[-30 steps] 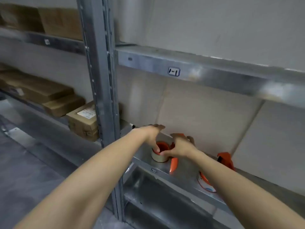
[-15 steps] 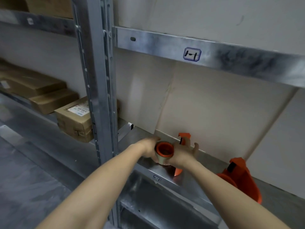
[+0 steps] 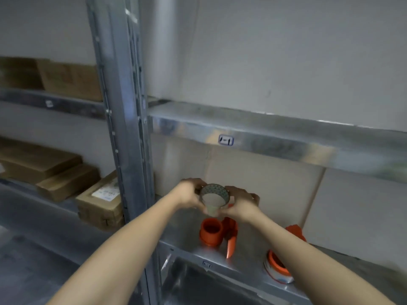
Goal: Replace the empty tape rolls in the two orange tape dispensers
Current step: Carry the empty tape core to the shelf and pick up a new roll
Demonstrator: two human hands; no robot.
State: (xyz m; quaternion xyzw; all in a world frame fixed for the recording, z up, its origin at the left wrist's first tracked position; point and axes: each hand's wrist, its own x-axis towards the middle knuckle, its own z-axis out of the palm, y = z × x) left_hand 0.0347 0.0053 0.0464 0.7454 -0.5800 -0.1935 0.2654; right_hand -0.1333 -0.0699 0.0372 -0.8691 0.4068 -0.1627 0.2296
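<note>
Both hands hold an empty tape roll core point(image 3: 213, 200), a thin cardboard ring, in the air above the shelf. My left hand point(image 3: 189, 193) grips its left side and my right hand point(image 3: 241, 204) its right side. Directly below, the first orange tape dispenser point(image 3: 211, 234) lies on the metal shelf point(image 3: 187, 243) with its bare orange spool facing up and its handle point(image 3: 230, 245) pointing towards me. The second orange tape dispenser point(image 3: 278, 268) lies further right, partly hidden by my right forearm, with a roll around its spool.
A metal upright post point(image 3: 125, 128) stands just left of my hands. An upper shelf beam point(image 3: 264, 137) runs overhead. Cardboard boxes point(image 3: 99, 203) sit on the neighbouring shelf bay to the left. A lower shelf level point(image 3: 209, 287) shows beneath.
The roll core has come off the first dispenser's orange spool and been lifted above it in both hands. The camera view has tilted upward.
</note>
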